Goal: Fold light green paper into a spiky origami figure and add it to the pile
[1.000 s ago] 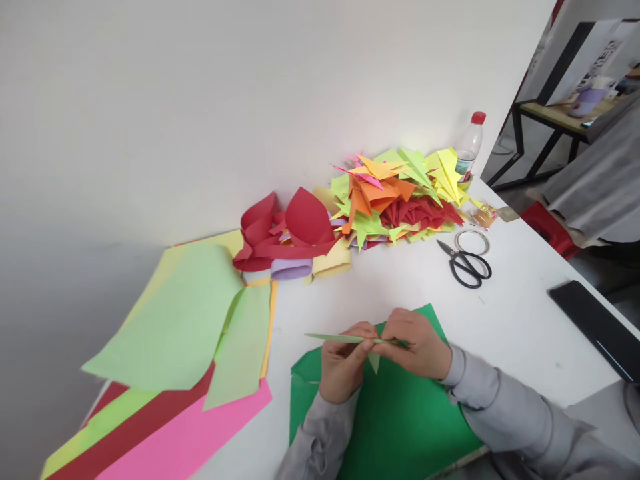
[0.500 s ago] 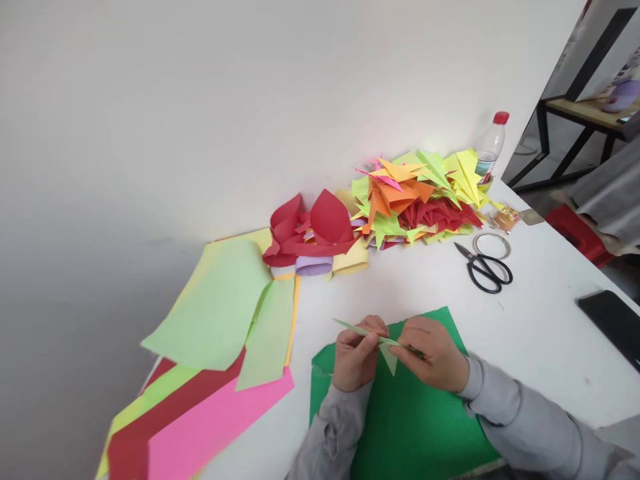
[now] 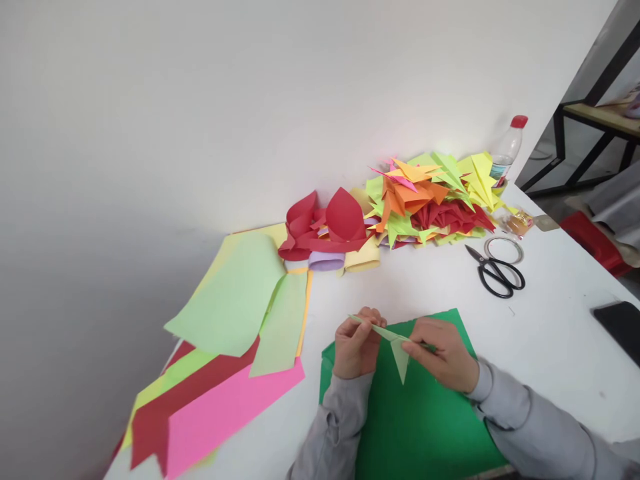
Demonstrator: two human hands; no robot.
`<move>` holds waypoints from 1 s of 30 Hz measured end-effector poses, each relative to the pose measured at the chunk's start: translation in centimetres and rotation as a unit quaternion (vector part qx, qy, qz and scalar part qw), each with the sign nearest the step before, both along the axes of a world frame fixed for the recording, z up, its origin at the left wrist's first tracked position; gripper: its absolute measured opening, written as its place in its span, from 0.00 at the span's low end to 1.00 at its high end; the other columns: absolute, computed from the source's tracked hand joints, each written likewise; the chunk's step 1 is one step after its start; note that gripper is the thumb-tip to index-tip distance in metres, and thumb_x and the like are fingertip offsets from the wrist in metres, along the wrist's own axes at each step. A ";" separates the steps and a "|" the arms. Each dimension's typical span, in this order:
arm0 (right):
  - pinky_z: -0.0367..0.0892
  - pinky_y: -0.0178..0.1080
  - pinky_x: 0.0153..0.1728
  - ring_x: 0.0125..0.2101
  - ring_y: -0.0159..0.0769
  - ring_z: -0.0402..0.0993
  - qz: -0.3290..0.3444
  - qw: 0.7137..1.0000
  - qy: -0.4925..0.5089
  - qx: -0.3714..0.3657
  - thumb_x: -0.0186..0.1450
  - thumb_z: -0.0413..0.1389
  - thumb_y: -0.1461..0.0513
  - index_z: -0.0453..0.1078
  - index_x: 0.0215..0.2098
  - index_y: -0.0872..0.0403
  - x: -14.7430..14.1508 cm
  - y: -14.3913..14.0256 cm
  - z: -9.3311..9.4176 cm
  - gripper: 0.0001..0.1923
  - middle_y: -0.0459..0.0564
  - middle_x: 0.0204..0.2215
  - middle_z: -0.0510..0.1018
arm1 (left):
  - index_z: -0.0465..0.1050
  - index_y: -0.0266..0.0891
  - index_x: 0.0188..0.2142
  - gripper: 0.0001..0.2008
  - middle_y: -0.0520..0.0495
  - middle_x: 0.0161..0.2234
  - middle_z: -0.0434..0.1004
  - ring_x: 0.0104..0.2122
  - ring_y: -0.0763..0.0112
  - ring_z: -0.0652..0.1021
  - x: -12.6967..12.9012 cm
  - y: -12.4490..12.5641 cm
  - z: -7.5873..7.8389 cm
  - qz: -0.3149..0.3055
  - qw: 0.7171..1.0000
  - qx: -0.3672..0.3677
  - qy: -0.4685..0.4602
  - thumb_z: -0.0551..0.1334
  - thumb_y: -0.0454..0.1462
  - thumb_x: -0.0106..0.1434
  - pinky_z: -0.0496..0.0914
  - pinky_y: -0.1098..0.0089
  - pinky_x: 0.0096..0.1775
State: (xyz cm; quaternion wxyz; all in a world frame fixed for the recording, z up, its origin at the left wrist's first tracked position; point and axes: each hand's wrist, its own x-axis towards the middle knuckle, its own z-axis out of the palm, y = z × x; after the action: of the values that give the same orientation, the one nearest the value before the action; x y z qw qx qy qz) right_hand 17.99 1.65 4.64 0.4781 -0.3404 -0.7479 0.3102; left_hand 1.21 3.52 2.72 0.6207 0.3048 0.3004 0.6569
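A folded piece of light green paper is held in the air between both hands, with a pointed flap hanging down from its middle. My left hand pinches its narrow left end between thumb and fingers. On the other end, the thumb and bent fingers of my right hand are closed, hiding part of the paper. Beneath both hands lies a green sheet on the white table. Black-handled scissors lie beyond my right hand, beside a roll of clear tape.
Coloured paper sheets spread over the table's left side. Curled red paper and a heap of folded paper shapes sit along the wall. A plastic bottle stands behind the heap; a black phone lies at the right edge.
My left hand has slid toward the left tip of the folded paper, so more of its middle and the hanging flap shows. The whole view has shifted slightly.
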 end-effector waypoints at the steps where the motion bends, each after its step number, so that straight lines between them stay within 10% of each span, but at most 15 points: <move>1: 0.55 0.33 0.22 0.20 0.27 0.58 0.003 1.000 0.006 -0.011 0.69 0.51 0.61 0.60 0.22 0.53 0.0 0.0 -0.1 0.16 0.41 0.18 0.61 | 0.79 0.42 0.22 0.08 0.51 0.21 0.66 0.26 0.73 0.70 -0.1 0.0 -0.1 0.000 1.000 0.000 -0.004 0.73 0.41 0.49 0.67 0.68 0.29; 30: 0.57 0.34 0.23 0.20 0.29 0.60 0.025 0.992 0.021 -0.124 0.68 0.51 0.51 0.62 0.20 0.54 0.1 0.4 -0.4 0.22 0.42 0.17 0.63 | 0.74 0.41 0.18 0.11 0.54 0.21 0.67 0.25 0.77 0.70 -1.1 0.6 -0.1 0.051 0.998 0.001 -0.024 0.75 0.39 0.46 0.68 0.71 0.29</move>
State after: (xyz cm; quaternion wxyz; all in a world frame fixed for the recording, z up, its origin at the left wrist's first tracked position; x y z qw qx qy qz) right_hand 18.10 2.06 4.29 0.4397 -0.3715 -0.7018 0.4197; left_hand 0.08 4.07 2.60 0.5935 0.2736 0.3000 0.6950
